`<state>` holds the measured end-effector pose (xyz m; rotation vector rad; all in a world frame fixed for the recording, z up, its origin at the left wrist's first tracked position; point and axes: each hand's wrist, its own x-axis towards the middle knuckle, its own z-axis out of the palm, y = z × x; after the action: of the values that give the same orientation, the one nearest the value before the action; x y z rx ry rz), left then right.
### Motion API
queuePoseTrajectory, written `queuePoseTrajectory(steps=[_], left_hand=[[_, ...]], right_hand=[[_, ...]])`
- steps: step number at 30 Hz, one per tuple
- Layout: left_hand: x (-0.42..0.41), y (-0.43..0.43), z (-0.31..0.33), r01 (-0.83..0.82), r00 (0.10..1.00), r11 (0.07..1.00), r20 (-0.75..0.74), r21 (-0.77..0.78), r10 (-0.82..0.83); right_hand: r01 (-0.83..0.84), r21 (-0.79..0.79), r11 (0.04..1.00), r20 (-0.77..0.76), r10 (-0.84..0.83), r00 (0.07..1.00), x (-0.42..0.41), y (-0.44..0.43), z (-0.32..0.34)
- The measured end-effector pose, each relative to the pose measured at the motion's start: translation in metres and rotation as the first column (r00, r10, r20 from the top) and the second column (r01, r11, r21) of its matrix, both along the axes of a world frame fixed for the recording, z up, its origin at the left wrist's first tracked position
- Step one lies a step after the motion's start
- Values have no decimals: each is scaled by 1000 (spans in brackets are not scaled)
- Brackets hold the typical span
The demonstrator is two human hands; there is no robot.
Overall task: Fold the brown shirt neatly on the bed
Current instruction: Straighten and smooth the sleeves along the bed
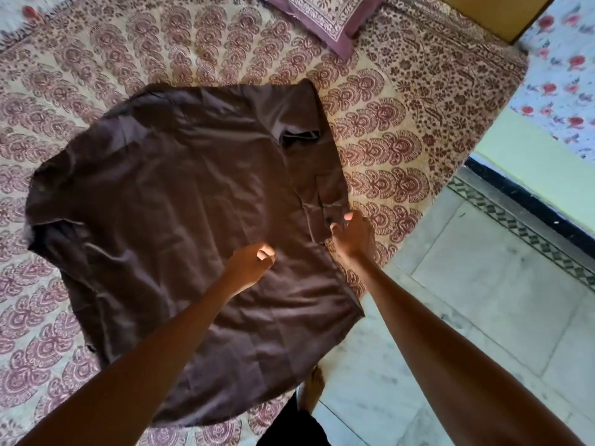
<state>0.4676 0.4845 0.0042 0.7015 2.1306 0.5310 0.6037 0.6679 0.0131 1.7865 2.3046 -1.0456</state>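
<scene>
The brown shirt [180,201] lies spread flat on the patterned bedsheet [396,130], with one sleeve folded inward along its right side. My right hand [352,235] pinches the end of that folded sleeve at the shirt's right edge. Over the lower middle of the shirt hovers my left hand [252,262], fingers loosely curled and holding nothing.
A purple patterned pillow [325,17] lies at the head of the bed. The bed's edge runs along the right, with a marble floor [483,284] beyond it. My bare foot [312,387] stands on the floor by the bed.
</scene>
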Motion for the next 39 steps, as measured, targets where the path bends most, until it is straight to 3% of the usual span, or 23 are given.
queuePoseTrajectory(steps=[4,8,13,16,20,26,30,34,39], left_hand=[[-35,43,3,-69,996,997,57,29,67],[-62,80,3,-176,980,979,116,102,164],[-89,123,-1,-237,970,964,88,124,227],[-105,158,-5,-272,960,941,-9,203,280],[-119,219,-2,-257,931,939,-200,229,304],[-128,346,2,-98,861,985,-485,145,157],[-129,408,0,-106,896,994,-433,6,99],[-125,442,-19,-76,937,981,-349,-178,10],[-115,456,-35,-124,905,986,-421,-115,64]], right_hand=[[73,43,996,89,-76,993,-51,40,0],[139,-47,989,186,-128,974,-86,67,-19],[217,-43,975,78,-213,974,-89,112,-30],[287,126,950,28,-293,956,-93,179,-7],[11,409,912,178,-91,980,-104,286,14],[-375,476,795,481,122,868,-114,428,20],[-566,447,692,601,236,763,-109,486,20],[-640,401,655,608,332,721,-109,517,13],[-572,410,711,546,311,778,-109,532,-9]])
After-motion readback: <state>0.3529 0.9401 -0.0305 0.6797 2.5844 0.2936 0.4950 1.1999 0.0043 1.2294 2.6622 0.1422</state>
